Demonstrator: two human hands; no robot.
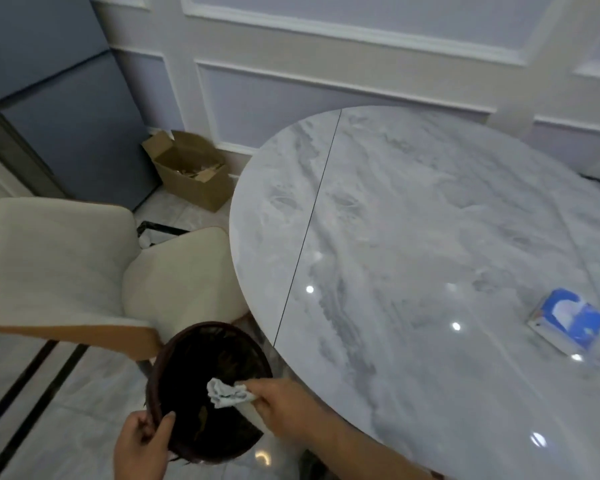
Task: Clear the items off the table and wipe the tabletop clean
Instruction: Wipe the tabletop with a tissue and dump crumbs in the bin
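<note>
A dark round waste bin (201,368) with a black liner stands on the floor by the near left edge of the round marble table (413,220). My left hand (142,441) grips the bin's near rim. My right hand (284,403) pinches a crumpled white tissue (227,393) over the bin's mouth. A blue and white tissue pack (568,320) lies on the tabletop at the right.
Two cream chairs (59,261) stand left of the table, one seat tucked at its edge. An open cardboard box (191,168) sits on the floor by the panelled wall. A grey-blue cabinet (49,81) fills the far left. The floor is glossy tile.
</note>
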